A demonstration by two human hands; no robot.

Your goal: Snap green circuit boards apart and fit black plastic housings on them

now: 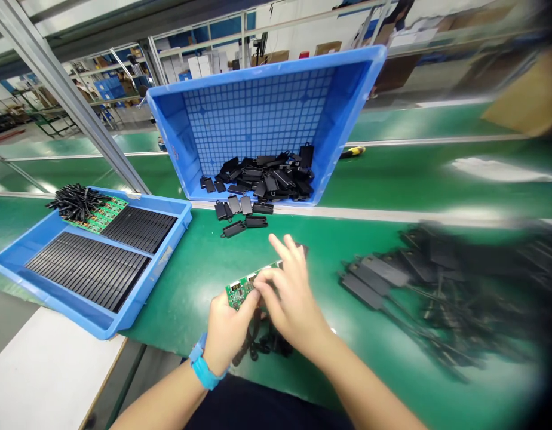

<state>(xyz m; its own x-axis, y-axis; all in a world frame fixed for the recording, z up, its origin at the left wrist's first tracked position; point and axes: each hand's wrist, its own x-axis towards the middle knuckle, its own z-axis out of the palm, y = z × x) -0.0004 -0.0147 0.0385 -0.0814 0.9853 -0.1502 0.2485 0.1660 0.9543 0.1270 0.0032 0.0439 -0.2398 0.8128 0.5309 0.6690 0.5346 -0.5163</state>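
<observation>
My left hand [229,331], with a blue wristband, grips the near end of a green circuit board [238,291] between thumb and fingers. On the board sits a small dark display. My right hand [291,295] has its thumb and index finger pinched together at the board's surface, its other fingers raised. Whatever lies between those fingertips is hidden. A dark edge [305,249] shows behind the right hand; its kind is unclear. Black cables [253,343] lie below both hands, partly covered by them.
A tipped blue crate [262,74] holds black plastic cases [271,179], several of which lie before it on the green bench [190,257]. At left, a blue tray [108,331] contains black strips, circuit boards and cables. Blurred black cabled units [370,280] lie at right.
</observation>
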